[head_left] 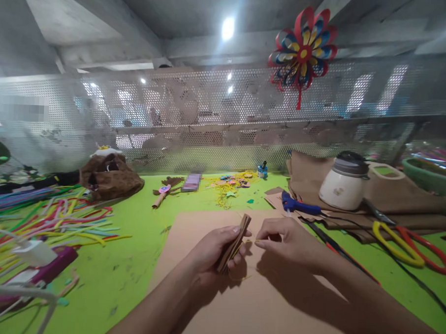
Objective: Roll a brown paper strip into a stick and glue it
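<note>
2 hands at work above the tan sheet. Your left hand is clamped on the folded brown strip, tilted over the sheet's middle. Your right hand is just beside it, thumb and fingertip brought together, apparently on the yellow thread; the exact grip is too small to confirm.

Step, as judged: handling thread at the strip, possibly winding or drawing it. The next move calls for a firm left pinch, light thread tension and the loose loop kept free of your fingers.

Edges: the sheet's far edge lies beyond both hands. Right of the sheet, the blue glue gun and long dark tool crowd your right forearm; a sideways sweep could catch them. Left of the sheet, a stretch of green tabletop gives room before the coloured stems. Low moves over the sheet look safest.
</note>
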### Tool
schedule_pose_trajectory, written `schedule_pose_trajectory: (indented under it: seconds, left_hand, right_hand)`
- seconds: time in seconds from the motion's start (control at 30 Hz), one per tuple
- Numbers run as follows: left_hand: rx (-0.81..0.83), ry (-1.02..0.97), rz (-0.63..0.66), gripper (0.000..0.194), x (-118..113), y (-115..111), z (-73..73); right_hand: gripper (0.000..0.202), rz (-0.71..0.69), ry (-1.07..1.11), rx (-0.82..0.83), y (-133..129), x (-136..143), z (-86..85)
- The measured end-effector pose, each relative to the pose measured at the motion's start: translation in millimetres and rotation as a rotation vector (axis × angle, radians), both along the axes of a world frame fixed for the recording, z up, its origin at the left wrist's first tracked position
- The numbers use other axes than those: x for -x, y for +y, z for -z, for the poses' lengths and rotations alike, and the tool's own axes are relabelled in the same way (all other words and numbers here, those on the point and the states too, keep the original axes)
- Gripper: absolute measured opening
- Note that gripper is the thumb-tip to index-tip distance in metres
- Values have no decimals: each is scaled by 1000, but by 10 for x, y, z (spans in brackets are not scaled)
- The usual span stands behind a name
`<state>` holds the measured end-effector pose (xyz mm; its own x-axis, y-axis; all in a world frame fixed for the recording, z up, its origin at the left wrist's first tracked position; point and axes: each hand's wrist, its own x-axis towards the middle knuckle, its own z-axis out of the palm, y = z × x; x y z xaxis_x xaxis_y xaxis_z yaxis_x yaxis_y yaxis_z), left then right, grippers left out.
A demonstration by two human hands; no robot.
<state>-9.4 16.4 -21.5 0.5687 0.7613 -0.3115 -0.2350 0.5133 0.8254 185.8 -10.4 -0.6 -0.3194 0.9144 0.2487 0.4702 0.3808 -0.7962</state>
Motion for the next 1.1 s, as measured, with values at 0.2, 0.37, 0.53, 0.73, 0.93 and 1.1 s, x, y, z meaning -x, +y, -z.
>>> schedule_pose_trajectory:
  seconds: [0.2,0.37,0.53,0.73,0.93,1.1]
  left_hand:
    - [56,-47,99,18,-33,-55,8]
    - [38,36,184,24,-39,-45,31]
    - [-33,100,181,30,-44,-66,34]
    - [8,91,196,30,-43,-98,9]
    - [1,107,198,30,-50,-119,-9]
    - [-30,104,207,32,-58,-136,9]
  right_hand:
    - [15,-9,-145,-99,1,-113,-145]
    - [14,28,-90,-141,14,-147,-138]
    - [13,22,-104,-257,54,-135,-109]
    - [12,15,-96,-276,103,-139,-75]
    - [10,15,-75,-213,149,-204,-57]
    - [10,7,-50,-150,182,-231,-15]
